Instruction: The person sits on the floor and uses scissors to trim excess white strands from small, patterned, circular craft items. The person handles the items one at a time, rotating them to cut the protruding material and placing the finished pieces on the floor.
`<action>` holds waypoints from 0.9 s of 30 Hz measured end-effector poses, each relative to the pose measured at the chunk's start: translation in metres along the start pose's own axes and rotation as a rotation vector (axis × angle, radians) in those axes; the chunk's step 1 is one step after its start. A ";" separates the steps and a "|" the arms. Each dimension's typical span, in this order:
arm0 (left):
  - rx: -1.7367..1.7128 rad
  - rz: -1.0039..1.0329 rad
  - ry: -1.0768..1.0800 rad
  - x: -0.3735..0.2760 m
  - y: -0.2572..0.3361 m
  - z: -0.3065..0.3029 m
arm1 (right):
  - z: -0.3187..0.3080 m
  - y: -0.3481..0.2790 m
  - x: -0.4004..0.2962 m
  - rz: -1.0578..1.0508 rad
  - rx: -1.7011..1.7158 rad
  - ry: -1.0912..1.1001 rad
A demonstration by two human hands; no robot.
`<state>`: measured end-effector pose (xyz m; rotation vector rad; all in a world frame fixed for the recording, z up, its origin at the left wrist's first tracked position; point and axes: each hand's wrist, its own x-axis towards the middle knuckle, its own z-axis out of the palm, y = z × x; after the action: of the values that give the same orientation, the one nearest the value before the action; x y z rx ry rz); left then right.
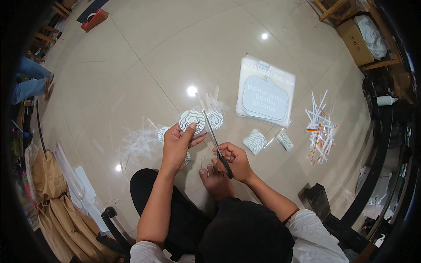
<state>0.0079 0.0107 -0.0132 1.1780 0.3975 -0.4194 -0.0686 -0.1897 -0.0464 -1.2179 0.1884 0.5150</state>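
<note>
My left hand [179, 144] pinches a clear sheet bearing a round green-and-white wavy-line sticker [192, 119], thumb on its face. In my right hand [235, 161] is a pair of scissors [213, 136] with dark handles. Its blades look nearly together and lie along the right edge of the held sticker. Behind them, another round sticker [215, 120] rests on the floor among clear offcut strips [215, 102]. Two more round stickers show partly behind my left hand, one at its left [162, 134] and one below [187, 158].
Right of my hands lie a stack of clear printed sheets [265, 93], a small sticker pile [255, 141] and a smaller rectangular bundle [284, 140]. White strips [320, 128] are heaped farther right, clear scraps [138, 141] at left. A red tape dispenser [94, 20] stands far left, near a person's legs [31, 80].
</note>
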 end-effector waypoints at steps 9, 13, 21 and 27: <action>0.004 0.001 0.002 -0.002 0.002 0.002 | -0.001 0.003 0.000 -0.017 -0.035 0.000; 0.012 0.000 0.005 -0.001 0.001 0.001 | 0.000 0.004 0.002 -0.029 -0.016 -0.003; 0.013 -0.002 0.010 -0.001 0.001 0.001 | 0.000 0.004 0.001 -0.005 -0.040 0.015; -0.002 0.002 0.008 -0.002 0.002 0.001 | 0.003 -0.001 0.000 0.027 -0.054 0.037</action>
<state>0.0073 0.0100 -0.0106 1.1780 0.4035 -0.4124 -0.0686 -0.1876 -0.0449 -1.2800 0.2236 0.5245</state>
